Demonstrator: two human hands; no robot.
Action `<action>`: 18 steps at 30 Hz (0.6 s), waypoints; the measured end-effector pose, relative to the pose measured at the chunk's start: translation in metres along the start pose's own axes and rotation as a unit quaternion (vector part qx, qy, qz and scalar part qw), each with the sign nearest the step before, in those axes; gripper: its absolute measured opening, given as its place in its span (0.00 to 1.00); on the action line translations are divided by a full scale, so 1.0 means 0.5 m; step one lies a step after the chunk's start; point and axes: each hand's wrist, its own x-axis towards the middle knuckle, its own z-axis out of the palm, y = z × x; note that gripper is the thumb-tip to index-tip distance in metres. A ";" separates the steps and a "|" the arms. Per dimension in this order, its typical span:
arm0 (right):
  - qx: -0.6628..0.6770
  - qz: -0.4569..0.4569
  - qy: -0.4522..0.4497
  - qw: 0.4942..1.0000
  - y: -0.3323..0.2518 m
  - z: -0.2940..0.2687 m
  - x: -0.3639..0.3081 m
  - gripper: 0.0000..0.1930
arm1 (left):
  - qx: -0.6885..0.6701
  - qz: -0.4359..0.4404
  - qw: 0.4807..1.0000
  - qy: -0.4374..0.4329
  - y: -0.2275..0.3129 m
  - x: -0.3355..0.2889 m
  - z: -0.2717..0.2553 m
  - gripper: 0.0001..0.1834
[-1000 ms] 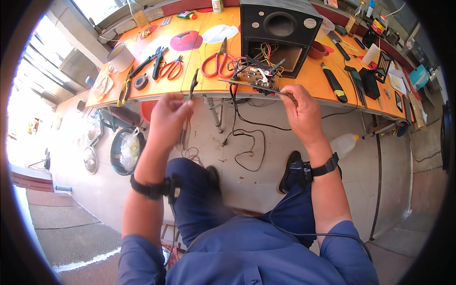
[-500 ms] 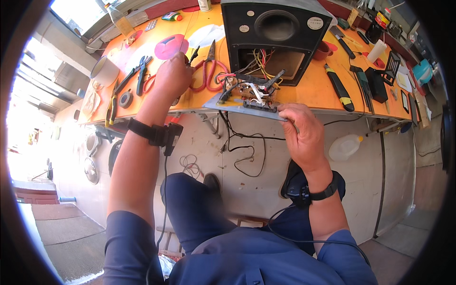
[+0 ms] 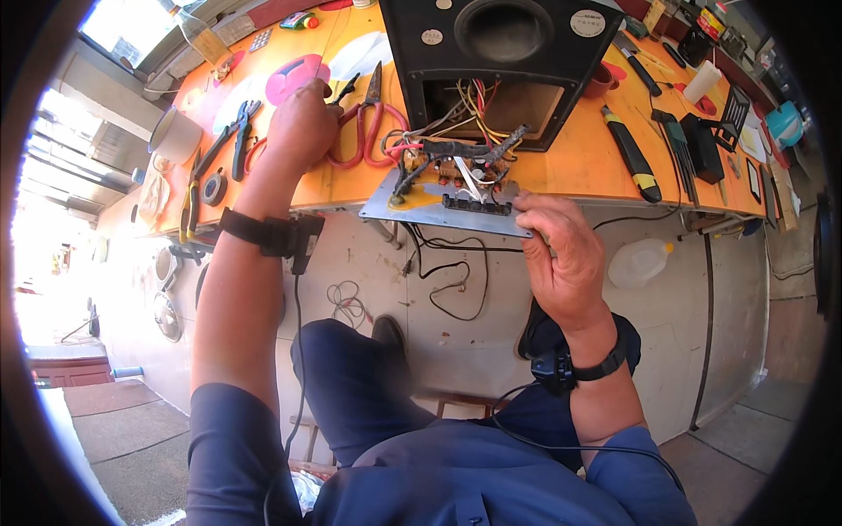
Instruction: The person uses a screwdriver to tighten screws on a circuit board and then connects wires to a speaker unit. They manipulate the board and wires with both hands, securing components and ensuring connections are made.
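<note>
While pinching one flat grey metal panel (image 3: pixel 412 211) by its right corner with the bare right hand (image 3: pixel 566 259), held it at the front edge of one orange-topped table (image 3: pixel 566 182), before one black box-shaped speaker cabinet (image 3: pixel 570 63); curled the bare left hand (image 3: pixel 303 127) beside one pair of red-handled scissors (image 3: pixel 373 101), could not tell whether holding anything; farther left, saw one black tape roll (image 3: pixel 220 190) and one white mug (image 3: pixel 177 136)

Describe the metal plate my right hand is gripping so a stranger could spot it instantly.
Find the black speaker cabinet on the orange table. In front of its open lower bay, at the table's near edge, your right hand grips a grey metal plate by one end. Unlike the red-handled scissors nearby, the plate carries electronic parts and wires.
</note>
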 end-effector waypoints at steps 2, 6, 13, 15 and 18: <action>-0.002 0.000 0.002 1.000 -0.001 0.000 0.001 0.15 | -0.003 0.008 1.000 0.016 -0.007 -0.005 -0.002 0.20; -0.011 0.003 0.008 1.000 -0.005 0.000 0.000 0.15 | -0.007 0.024 0.997 0.076 -0.018 -0.045 -0.008 0.21; -0.047 -0.005 0.025 0.999 -0.008 0.001 -0.003 0.14 | -0.054 0.007 0.988 0.146 -0.031 -0.132 0.002 0.20; -0.036 -0.006 0.035 0.999 -0.007 0.003 -0.004 0.14 | -0.072 0.006 0.979 0.189 -0.029 -0.155 0.006 0.17; -0.034 -0.008 0.047 0.998 -0.004 0.006 -0.004 0.13 | -0.107 0.030 0.967 0.228 -0.017 -0.197 0.004 0.16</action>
